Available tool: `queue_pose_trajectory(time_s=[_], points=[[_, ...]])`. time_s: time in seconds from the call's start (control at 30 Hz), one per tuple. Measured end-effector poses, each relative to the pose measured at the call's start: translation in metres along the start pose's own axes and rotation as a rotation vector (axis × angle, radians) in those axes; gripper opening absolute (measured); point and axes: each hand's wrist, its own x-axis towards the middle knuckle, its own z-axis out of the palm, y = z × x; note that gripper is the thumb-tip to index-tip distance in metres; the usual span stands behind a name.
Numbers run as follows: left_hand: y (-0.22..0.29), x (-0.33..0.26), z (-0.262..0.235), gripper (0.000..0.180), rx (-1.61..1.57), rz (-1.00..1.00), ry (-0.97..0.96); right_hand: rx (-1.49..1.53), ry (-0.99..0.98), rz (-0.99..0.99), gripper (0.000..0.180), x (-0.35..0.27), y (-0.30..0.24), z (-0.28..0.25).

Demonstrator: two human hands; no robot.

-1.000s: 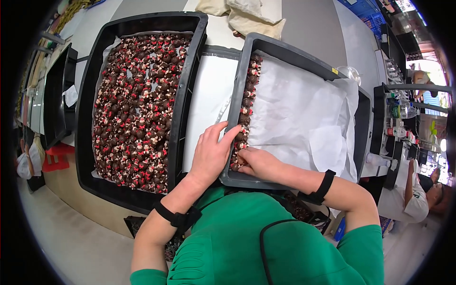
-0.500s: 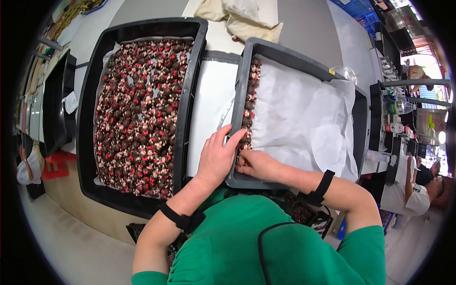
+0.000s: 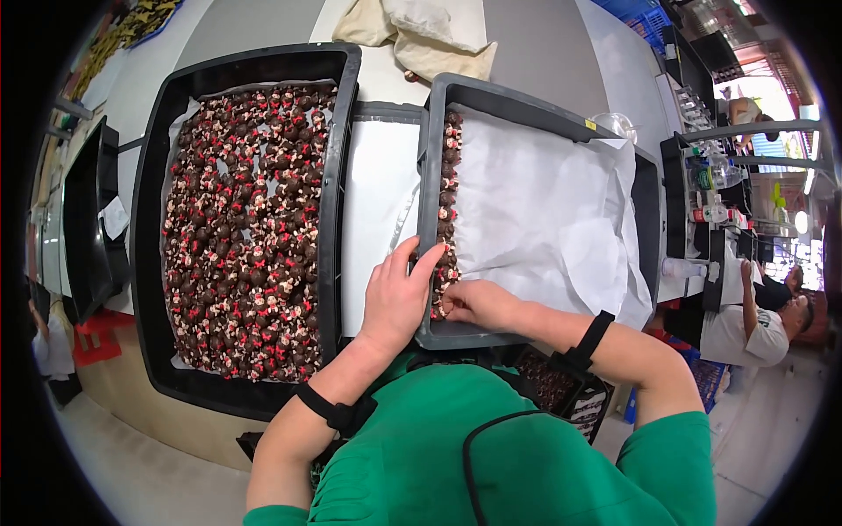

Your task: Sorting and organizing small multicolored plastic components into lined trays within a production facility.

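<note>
A narrow row of small round dark-brown pieces with cream and red parts (image 3: 448,188) lines the left wall of the right-hand grey tray (image 3: 526,103). White lining paper (image 3: 535,202) covers the rest of that tray's bottom. My left hand (image 3: 396,294) lies over the tray's left rim, thumb and fingers apart, the thumb reaching toward the row. Inside the near left corner, my right hand (image 3: 481,302) has its fingers pinched together at the row's near end. Whatever is between those fingertips is too small and hidden to name.
On the left stands a black tray (image 3: 340,210) holding a dense layer of the same small pieces (image 3: 246,237). A beige cloth (image 3: 438,48) lies beyond the trays. A clear cup (image 3: 617,125) is behind the right tray. Another person (image 3: 745,329) is at far right.
The whole view has shifted, so the trays appear a little farther left. Both hands stay at the near left corner of the right tray, with little movement relative to it.
</note>
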Motion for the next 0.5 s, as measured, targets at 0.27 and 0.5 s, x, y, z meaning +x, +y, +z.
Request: queue_pose_trajectory(time_s=[0.27,0.5], points=[[0.0,0.001,-0.004,0.047,0.008,0.003,-0.012,0.041,0.126,0.042,0.019,0.019,-0.017,-0.03],[-0.001,0.001,-0.006,0.046,0.031,0.002,0.0,0.025,0.211,0.022,0.018,0.026,-0.007,-0.02]])
